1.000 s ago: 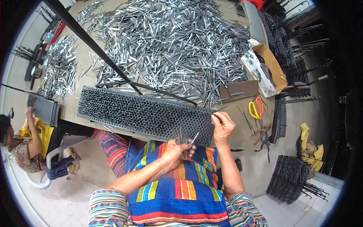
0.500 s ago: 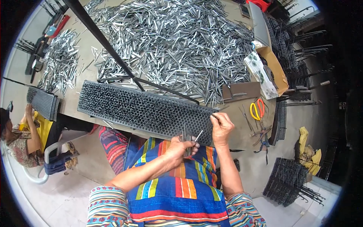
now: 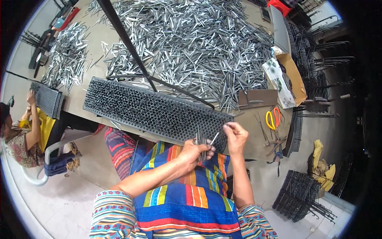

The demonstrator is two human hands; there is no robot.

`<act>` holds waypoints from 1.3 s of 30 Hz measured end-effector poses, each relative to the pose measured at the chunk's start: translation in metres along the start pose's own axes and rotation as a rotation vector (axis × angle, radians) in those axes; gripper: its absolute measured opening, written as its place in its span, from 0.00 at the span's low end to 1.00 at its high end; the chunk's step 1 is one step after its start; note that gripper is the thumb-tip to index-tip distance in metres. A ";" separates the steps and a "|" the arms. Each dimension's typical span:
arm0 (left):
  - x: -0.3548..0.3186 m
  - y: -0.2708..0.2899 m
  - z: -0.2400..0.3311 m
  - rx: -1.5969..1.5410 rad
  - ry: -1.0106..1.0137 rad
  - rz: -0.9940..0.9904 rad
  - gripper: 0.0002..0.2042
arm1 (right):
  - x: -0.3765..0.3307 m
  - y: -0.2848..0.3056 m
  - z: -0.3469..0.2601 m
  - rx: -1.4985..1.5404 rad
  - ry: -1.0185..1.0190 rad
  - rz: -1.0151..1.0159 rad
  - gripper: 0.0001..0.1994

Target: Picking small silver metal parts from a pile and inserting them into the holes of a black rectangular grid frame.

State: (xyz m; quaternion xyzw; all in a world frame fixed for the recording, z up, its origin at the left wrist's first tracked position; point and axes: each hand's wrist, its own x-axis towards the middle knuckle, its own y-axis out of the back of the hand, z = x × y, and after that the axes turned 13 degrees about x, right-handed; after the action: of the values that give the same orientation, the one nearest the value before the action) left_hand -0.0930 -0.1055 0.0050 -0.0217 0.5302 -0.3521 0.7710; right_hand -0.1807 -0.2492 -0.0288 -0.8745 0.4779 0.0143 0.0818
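My left hand (image 3: 190,154) is closed around a bundle of thin metal rods (image 3: 201,144); one brighter rod (image 3: 215,138) sticks out to the right. The bundle is held over the near edge of a long black perforated rack (image 3: 159,111), which lies tilted at the table's front edge. Rod ends fill many of the holes toward its left, while open holes show toward its right end. Beside that right end, my right hand (image 3: 237,137) is raised with thumb and fingertips pinched together. Whatever might be between those fingertips is too small to make out.
A large heap of loose metal rods (image 3: 191,51) covers the table behind the rack, whose black hanger bar (image 3: 127,40) rises across it. Scissors (image 3: 273,118), a brown flat piece (image 3: 258,98) and a cardboard box (image 3: 292,75) lie right. A co-worker (image 3: 24,135) sits far left.
My right hand has lifted slightly off the rack's right end and turned. My left hand with the rods has shifted a little to the right. The view has moved slightly.
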 end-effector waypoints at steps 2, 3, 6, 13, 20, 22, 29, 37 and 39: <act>-0.001 -0.003 0.003 0.015 0.006 0.009 0.06 | -0.010 0.008 -0.010 0.105 -0.289 -0.159 0.06; -0.001 -0.006 0.003 0.020 0.014 -0.002 0.06 | -0.019 0.006 -0.010 0.163 -0.278 -0.158 0.07; 0.000 -0.009 0.002 0.101 0.023 0.018 0.07 | -0.030 0.003 -0.004 0.282 -0.249 -0.138 0.07; 0.004 -0.007 -0.005 0.277 -0.092 0.074 0.09 | 0.002 0.016 0.000 0.165 0.203 0.195 0.05; 0.002 -0.012 0.004 0.341 -0.107 0.042 0.07 | 0.010 0.013 0.004 -0.380 0.325 0.135 0.03; 0.006 -0.007 0.003 0.322 -0.072 0.066 0.07 | 0.010 0.011 0.001 -0.466 0.359 0.075 0.04; 0.002 -0.006 0.009 0.286 -0.063 0.000 0.06 | -0.012 0.011 -0.020 -0.163 -0.159 -0.045 0.05; -0.002 -0.005 0.007 0.268 -0.051 -0.006 0.04 | -0.029 0.006 0.004 0.362 -0.490 -0.126 0.01; 0.000 0.004 0.004 0.269 -0.051 0.054 0.05 | -0.025 -0.003 0.000 0.339 -0.376 -0.017 0.01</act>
State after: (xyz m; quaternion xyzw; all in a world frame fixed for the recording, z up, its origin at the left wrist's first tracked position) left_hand -0.0881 -0.1041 0.0051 0.0874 0.4590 -0.3983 0.7893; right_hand -0.1918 -0.2272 -0.0262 -0.8343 0.4422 0.0957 0.3150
